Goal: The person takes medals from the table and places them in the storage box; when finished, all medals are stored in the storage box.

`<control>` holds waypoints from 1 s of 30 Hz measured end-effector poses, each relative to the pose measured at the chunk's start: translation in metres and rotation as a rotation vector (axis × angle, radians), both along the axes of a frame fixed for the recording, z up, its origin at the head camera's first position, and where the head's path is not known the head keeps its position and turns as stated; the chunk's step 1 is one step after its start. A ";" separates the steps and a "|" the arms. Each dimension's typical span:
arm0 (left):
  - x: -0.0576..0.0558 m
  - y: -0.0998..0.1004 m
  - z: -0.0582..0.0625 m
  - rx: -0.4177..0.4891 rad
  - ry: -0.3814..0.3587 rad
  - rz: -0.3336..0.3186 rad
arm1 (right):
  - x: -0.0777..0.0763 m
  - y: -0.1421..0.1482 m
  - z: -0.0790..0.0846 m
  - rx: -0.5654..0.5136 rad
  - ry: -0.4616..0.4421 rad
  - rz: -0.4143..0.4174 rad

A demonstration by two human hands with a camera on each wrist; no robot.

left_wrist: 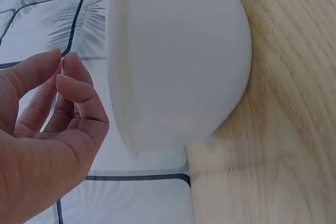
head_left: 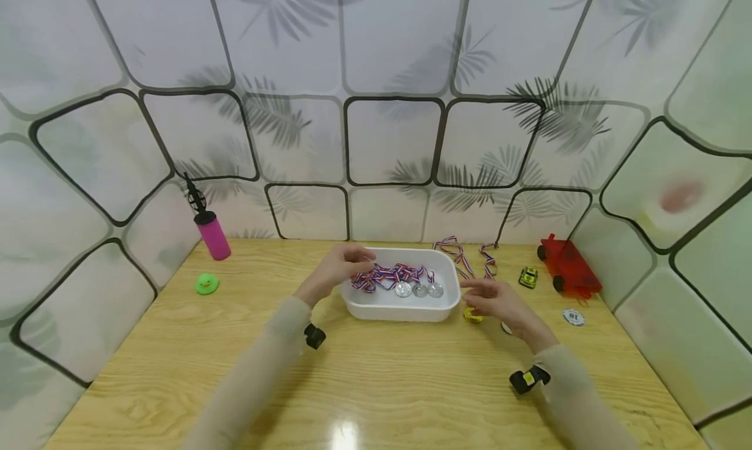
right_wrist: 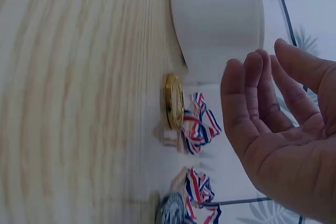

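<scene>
Clock positions are taken from the white tub, which stands on the wooden table at mid-view. Inside it, three silver medals lie side by side toward 3 o'clock, and tangled striped ribbons spread toward 9. The left hand is at 10 o'clock beside the tub's end, fingers curled, thumb and fingertips nearly meeting in a narrow gap, nothing seen held; contact with the rim cannot be confirmed. The right hand is between 3 and 4 o'clock, near the opposite end, fingers loosely bent, thumb wide apart, holding nothing. A gold medal lies just beside the tub at 4 o'clock; another silver medal, partly hidden by the right hand in the head view, lies farther out. Recorded at 3 o'clock: yellow toy car and red toy car; at 9, green duck.
</scene>
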State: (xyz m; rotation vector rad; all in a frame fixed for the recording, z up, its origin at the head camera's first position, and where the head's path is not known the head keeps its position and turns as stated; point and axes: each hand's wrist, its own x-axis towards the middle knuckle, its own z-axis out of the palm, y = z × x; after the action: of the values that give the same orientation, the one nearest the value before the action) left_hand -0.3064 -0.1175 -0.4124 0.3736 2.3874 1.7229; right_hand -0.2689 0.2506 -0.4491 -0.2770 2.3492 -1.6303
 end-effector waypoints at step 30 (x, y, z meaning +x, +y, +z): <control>0.032 -0.045 -0.028 -0.016 -0.040 0.116 | -0.011 0.023 -0.014 0.261 -0.014 0.132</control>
State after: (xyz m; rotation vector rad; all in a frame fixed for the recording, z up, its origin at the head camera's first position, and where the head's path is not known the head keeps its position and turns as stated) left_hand -0.2746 -0.1625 -0.4406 0.2008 2.4369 1.7403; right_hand -0.2798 0.2738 -0.4632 -0.3561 2.4410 -1.2464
